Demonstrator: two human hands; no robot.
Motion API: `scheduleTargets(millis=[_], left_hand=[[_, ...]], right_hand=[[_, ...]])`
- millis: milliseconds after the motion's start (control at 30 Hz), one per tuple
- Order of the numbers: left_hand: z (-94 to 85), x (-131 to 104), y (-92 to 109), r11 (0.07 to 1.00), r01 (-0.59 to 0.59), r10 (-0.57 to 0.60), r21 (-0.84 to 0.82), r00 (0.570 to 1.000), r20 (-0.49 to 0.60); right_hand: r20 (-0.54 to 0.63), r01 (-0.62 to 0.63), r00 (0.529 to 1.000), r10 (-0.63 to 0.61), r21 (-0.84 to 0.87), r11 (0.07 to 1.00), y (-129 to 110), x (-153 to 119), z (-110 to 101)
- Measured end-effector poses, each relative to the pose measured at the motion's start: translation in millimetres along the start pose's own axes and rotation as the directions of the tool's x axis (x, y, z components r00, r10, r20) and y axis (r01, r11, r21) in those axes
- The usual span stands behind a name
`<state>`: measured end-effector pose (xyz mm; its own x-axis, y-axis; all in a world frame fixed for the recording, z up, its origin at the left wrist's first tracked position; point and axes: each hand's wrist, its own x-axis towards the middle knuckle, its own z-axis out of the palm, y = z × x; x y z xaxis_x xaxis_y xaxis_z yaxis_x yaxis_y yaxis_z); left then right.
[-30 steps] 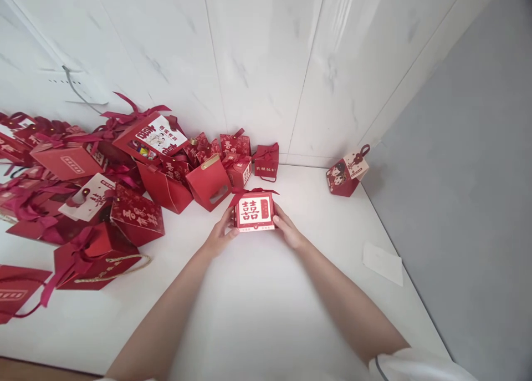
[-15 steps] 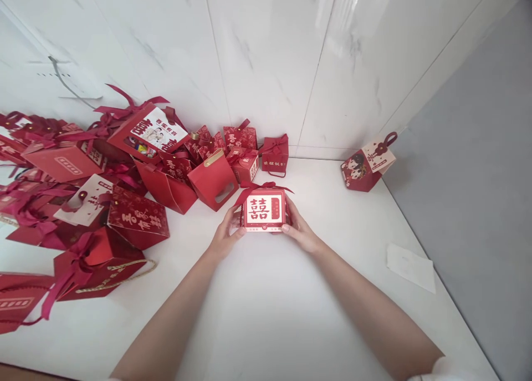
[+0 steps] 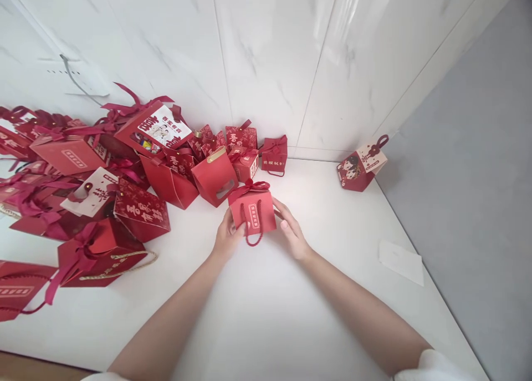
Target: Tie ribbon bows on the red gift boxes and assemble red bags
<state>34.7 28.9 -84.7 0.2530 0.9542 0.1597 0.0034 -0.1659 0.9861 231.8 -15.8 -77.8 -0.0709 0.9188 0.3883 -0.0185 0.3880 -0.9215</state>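
Note:
A small red gift box (image 3: 264, 215) with a ribbon bow on top and a cord handle hanging down its near side is in front of me. My left hand (image 3: 228, 238) grips its left side, thumb on the near face and the other fingers partly hidden behind. At the right side is my right hand (image 3: 294, 234), its fingers apart and curved toward the box. Its fingertips are at or just off the box's edge; contact there is hard to tell. Beyond the box stand a plain red box with a cut-out window (image 3: 214, 178) and a small red ribboned box (image 3: 274, 153).
Many red gift boxes are piled at the left, among them a large box with a white printed panel (image 3: 164, 127) and a box with a rope handle (image 3: 108, 259). A house-shaped box (image 3: 361, 167) stands by the right corner, and white paper (image 3: 401, 262) lies nearer.
The gift box has been turned, so the white panel with red characters has given way to a red side with the cord handle. My right hand has loosened from it.

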Motion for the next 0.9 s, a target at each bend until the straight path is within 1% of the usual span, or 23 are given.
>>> scheduleTargets(millis=[100,167,267,367,433,500,567,733,900], left_hand=[[-4.9,0.2,-2.9,0.999,0.026,-0.026,-0.023,1.000,0.006],[-6.4,-0.3,-4.0,0.994,0.075,-0.072,-0.078,0.996,0.046],[-7.5,-0.6,-5.4,0.975,0.149,-0.134,-0.163,0.986,0.101],[-10.1,-0.4,-5.6,0.979,0.155,-0.140,-0.133,0.983,0.119],[-13.3,0.0,-3.9,0.986,0.132,-0.114,-0.097,0.977,0.178],[-16.8,0.6,-0.6,0.990,0.113,-0.085,-0.088,0.960,0.267],[-19.1,1.3,3.9,0.990,0.103,-0.065,-0.100,0.942,0.328],[-18.4,3.0,13.5,0.988,0.109,-0.064,-0.106,0.929,0.364],[-18.2,4.2,14.6,0.988,0.128,-0.088,-0.087,0.928,0.362]], right_hand=[[0.109,-0.136,0.987,0.121,0.142,0.980,-4.1,0.2,3.3],[0.172,-0.199,0.971,0.164,0.208,0.958,-2.8,1.0,2.6],[0.237,-0.220,0.958,0.161,0.246,0.944,0.8,2.1,-0.1],[0.281,-0.191,0.953,0.114,0.266,0.945,1.8,2.7,-0.7],[0.276,-0.193,0.954,0.117,0.269,0.944,1.4,3.3,-0.3],[0.267,-0.215,0.954,0.139,0.280,0.936,1.3,4.2,-0.6],[0.250,-0.230,0.956,0.156,0.302,0.925,2.5,5.2,-2.2],[0.195,-0.245,0.961,0.195,0.282,0.928,9.1,6.7,-6.4],[0.198,-0.261,0.958,0.208,0.299,0.918,13.1,7.3,-6.5]])
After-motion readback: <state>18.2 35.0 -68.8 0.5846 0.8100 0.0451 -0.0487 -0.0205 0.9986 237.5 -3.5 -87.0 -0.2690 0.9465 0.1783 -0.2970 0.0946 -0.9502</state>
